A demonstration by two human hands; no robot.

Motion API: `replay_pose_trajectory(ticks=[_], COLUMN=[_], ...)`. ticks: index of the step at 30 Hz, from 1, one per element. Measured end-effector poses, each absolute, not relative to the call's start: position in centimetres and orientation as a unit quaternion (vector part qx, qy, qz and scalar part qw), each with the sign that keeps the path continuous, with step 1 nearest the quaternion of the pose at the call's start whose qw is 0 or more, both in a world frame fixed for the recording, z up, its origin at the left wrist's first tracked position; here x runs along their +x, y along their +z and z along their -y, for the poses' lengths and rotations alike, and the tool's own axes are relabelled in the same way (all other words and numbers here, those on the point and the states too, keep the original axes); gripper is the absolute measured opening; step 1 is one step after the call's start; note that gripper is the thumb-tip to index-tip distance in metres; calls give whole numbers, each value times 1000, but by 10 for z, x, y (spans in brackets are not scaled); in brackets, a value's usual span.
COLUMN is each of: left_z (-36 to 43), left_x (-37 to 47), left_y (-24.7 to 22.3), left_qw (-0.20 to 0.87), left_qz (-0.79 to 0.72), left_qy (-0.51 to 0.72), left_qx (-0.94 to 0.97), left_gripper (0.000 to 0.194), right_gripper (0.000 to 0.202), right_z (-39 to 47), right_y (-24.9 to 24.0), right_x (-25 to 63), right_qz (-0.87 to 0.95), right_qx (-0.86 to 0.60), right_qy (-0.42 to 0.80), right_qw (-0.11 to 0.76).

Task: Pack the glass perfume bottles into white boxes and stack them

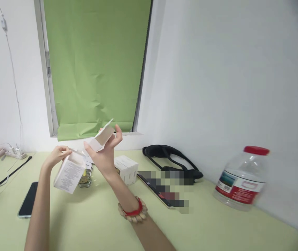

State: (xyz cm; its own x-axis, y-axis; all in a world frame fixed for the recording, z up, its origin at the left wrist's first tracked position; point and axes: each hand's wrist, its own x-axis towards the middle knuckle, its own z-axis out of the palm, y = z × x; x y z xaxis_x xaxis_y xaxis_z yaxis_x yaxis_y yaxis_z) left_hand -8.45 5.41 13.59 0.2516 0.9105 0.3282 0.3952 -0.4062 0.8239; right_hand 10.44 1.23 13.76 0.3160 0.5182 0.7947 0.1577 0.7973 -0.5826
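Observation:
My left hand [56,156] pinches the upper edge of a white carton [70,173] with printed text on its side, its top end open. In my right hand [104,155] is a smaller white box [100,139], tilted, with a flap up and an opening facing me. The two boxes are close together above the table. Below and behind them stands a small glass jar [85,180], partly hidden by the carton. Another white box [128,169] sits on the table just right of my right wrist.
On the light green table [91,223] lie a dark phone [29,200] at left, a tablet-like device [156,190], partly pixelated, and a black headset-like frame [175,160]. A big clear bottle [240,181] with a red cap stands at right. Cables and a power strip [15,153] are at left.

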Motion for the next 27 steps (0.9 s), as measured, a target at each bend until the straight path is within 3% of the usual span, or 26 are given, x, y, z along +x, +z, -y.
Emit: replay_pose_trajectory(ticks=[7,13,21,27], left_z=[-51,-53,-52,-54], left_x=[-57,-25,-16,-14], left_y=[134,127,132,133], left_qw=[391,356,308,196], left_qz=[-465,-442,-444,-398], left_qy=[265,251,390,574], left_qx=[748,784,746,688], left_gripper=[44,45,32,45], right_gripper=[99,78,81,85], right_z=[-23,-26,-25,-33], right_y=[137,146,149,147], right_x=[140,166,171,165], right_qz=[599,591,579,539], right_qx=[-285,-323,-314,-312], right_qy=[265,258,269,325], right_qw=[700,693,703,712])
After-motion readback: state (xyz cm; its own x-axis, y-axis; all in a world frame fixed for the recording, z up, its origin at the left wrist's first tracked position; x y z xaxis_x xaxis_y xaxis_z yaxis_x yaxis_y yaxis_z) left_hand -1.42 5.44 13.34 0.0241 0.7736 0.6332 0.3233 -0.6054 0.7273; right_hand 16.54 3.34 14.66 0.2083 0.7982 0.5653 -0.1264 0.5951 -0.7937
